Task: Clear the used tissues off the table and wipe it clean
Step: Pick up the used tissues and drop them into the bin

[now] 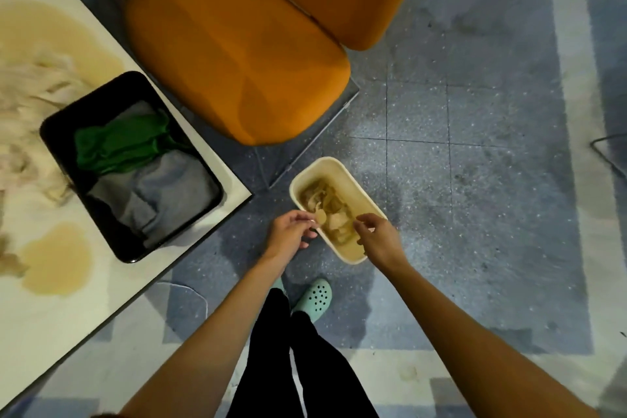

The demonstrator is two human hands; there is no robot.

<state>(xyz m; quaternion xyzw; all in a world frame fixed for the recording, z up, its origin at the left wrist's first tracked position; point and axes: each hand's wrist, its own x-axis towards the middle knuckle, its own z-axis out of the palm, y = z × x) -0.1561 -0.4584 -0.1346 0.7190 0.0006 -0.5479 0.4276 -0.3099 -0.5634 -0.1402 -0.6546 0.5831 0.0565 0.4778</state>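
Tissue scrap (pixel 319 214) between left hand's (pixel 288 231) curled fingertips

Gloss, cloth, wet paper
The black tray (pixel 130 256) is gleaming glossy; the orange chair (pixel 237 54) is looking matt, cloth-covered; the tissues (pixel 325 210) in the bin (pixel 356 193) are looking like soggy paper.

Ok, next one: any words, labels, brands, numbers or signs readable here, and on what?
None can be read.
Bin: plain, no label.
Tissues: stained, no print.
Tray and the cloths in it: no marking shows.
Table, chair, clog: no text or logo shows.
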